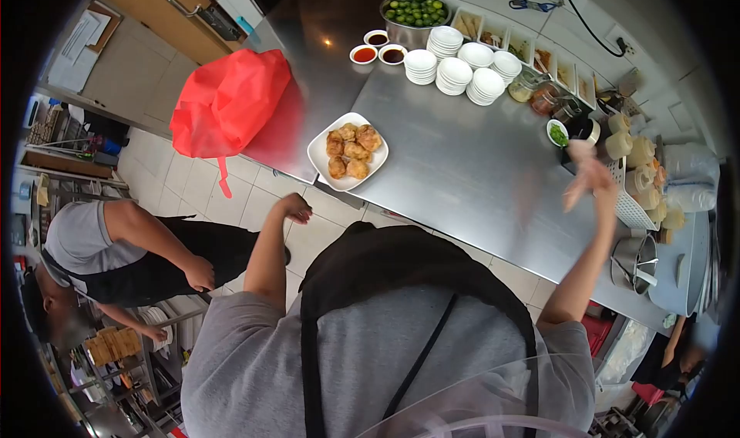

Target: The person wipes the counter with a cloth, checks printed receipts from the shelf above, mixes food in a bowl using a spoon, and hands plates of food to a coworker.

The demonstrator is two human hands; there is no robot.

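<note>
My left hand [294,208] hangs in the air just off the counter's front edge, fingers loosely bent, with nothing visible in it. Closest to it is a white square plate [317,151] bearing several golden-brown fried pieces [356,151]. On the other side, my right hand [590,182] is over the right part of the counter, smeared by motion, its fingers apart and no object visible in them. Beside it are a small white bowl of chopped green herbs [557,134] and a white perforated basket [628,195] of capped squeeze bottles [640,151].
A red bag [231,103] lies on the steel counter [455,161]. Toward the back stand sauce dishes [364,54], stacked white saucers [455,73], a bowl of green citrus [416,13] and condiment trays [520,46]. A metal pot [634,261] sits right. A co-worker [139,245] stands left.
</note>
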